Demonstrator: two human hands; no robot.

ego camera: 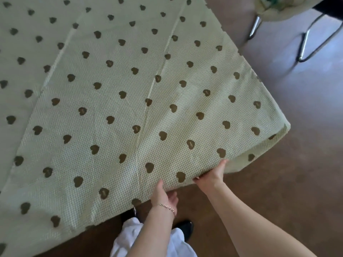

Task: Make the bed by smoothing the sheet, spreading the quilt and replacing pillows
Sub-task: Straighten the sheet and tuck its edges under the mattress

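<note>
A pale green quilt (115, 101) with a fine check and brown heart prints lies spread flat over the bed and fills most of the view. Its near edge hangs just past the bed in front of me. My left hand (164, 196) grips that near edge, thumb on top and fingers underneath; a thin bracelet circles the wrist. My right hand (211, 175) grips the same edge a little further right, close to the quilt's corner (278, 134), which droops over the bed's corner. No pillows are visible.
Brown floor (278, 191) runs along the right and front of the bed. A chair with chrome tube legs (304, 47) and a pale cushion (271, 10) stands at the upper right. My white trousers and dark shoes (183, 228) are below the quilt's edge.
</note>
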